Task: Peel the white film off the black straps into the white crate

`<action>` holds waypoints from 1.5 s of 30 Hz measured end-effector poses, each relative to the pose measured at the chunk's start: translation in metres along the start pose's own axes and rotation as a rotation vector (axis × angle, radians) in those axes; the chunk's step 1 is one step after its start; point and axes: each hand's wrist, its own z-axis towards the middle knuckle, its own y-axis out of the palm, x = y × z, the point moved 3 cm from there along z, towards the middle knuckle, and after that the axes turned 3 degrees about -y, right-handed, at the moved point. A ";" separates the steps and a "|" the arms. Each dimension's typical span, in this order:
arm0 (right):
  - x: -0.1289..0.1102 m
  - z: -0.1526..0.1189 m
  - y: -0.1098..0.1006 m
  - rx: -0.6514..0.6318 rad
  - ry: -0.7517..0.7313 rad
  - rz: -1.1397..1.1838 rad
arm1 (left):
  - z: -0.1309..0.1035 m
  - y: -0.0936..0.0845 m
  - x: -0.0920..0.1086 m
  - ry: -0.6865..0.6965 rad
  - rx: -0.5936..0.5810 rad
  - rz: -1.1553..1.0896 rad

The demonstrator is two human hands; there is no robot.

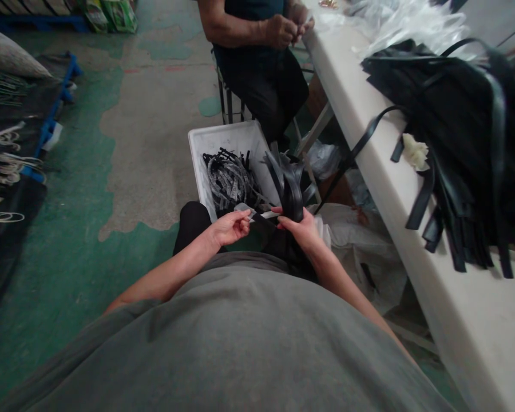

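My right grip [302,228] is closed around a bundle of black straps [292,183], which fans upward beside the near right corner of the white bin [223,127]. My left grip [232,228] sits just in front of the bin, fingers curled and pinching at a thin clear strip [243,208]. A pale strip [271,215] spans the gap between my hands; I can't tell which end is held fast.

I judge the step in hand to be handling one narrow piece against the gathered bundle. From here, a move calls for a steady right grip that keeps the straps together and a light left pinch, so the film doesn't slip.

Inside the bin lies a tangle of dark and clear-wrapped strips [229,177]. Its near wall is close to my fingers, so lifting over that edge needs care. Right of the bin, a long black strap [347,163] droops from the table [347,86] toward my right grip and could snag. A pile of black pieces with straps [450,114] overhangs nothing of the bin but crowds that side. Left of the bin, bare floor [146,143] gives more room. Beyond the bin, a seated co-worker's hands [283,31] work near the table's edge.
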 end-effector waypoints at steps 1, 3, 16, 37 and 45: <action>0.001 -0.001 0.005 -0.045 -0.024 0.010 | 0.000 0.001 0.000 -0.023 -0.008 -0.005; 0.007 -0.002 0.017 -0.136 -0.062 0.009 | 0.002 0.002 -0.004 -0.061 -0.028 -0.006; 0.011 -0.020 0.005 0.043 0.135 0.030 | 0.036 -0.018 0.025 0.231 0.048 -0.178; -0.037 0.021 0.010 -0.037 0.061 0.565 | 0.007 0.003 0.010 0.514 -0.184 0.643; -0.048 0.026 0.011 -0.036 -0.037 0.543 | 0.009 0.006 -0.002 0.406 -0.212 0.970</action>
